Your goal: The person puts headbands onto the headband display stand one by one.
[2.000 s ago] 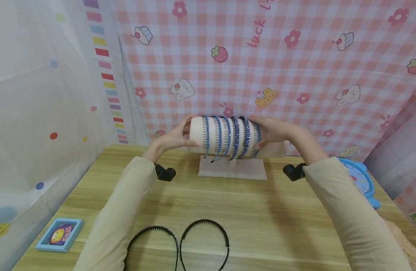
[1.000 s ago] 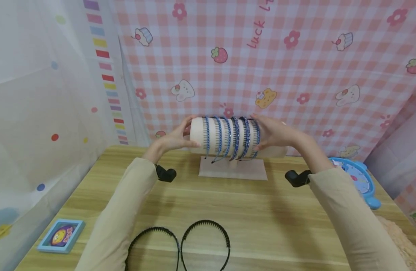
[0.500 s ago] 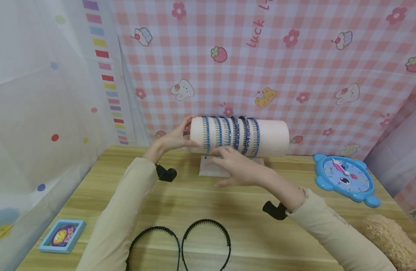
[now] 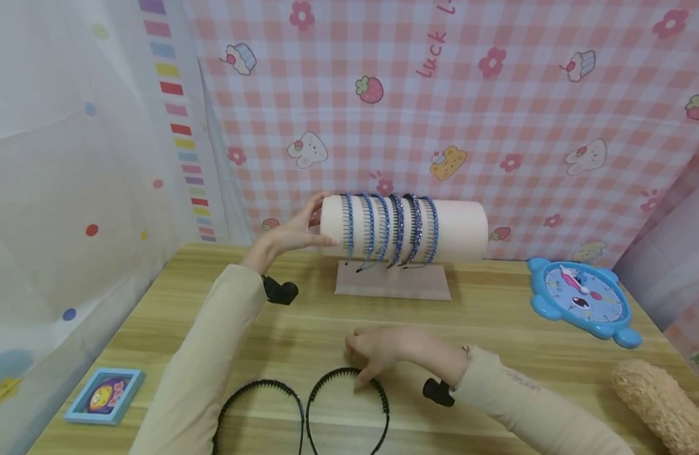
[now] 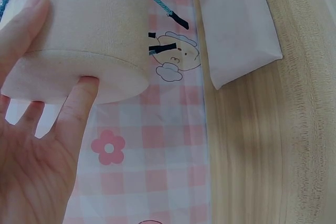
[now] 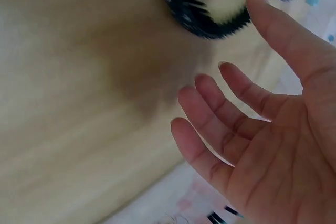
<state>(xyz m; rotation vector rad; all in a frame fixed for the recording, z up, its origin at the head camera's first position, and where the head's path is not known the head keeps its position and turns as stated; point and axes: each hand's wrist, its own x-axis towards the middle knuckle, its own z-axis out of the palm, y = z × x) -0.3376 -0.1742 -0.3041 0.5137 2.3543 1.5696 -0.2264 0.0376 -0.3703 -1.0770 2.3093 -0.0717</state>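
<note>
Near the back of the table stands a cream padded roll (image 4: 462,231) on a flat base, a headband display stand. Several blue beaded comb headbands (image 4: 399,230) circle the roll. My left hand (image 4: 292,234) grips its left end; in the left wrist view the thumb (image 5: 23,27) lies along its side and a finger presses the end face. Two dark toothed headbands lie on the table in front: a right one (image 4: 385,404) and a left one (image 4: 264,383). My right hand (image 4: 383,351) hovers at the far side of the right headband, fingers loosely bent and apart, holding nothing.
A blue toy clock (image 4: 585,300) lies at the back right, a fuzzy tan object (image 4: 659,401) at the front right. On the left is a small blue-framed box (image 4: 105,396). A pink checked cloth (image 4: 406,120) hangs right behind the stand.
My right hand has let go of the roll's right side and come down toward the front table headbands. The left hand has kept its place on the roll.
</note>
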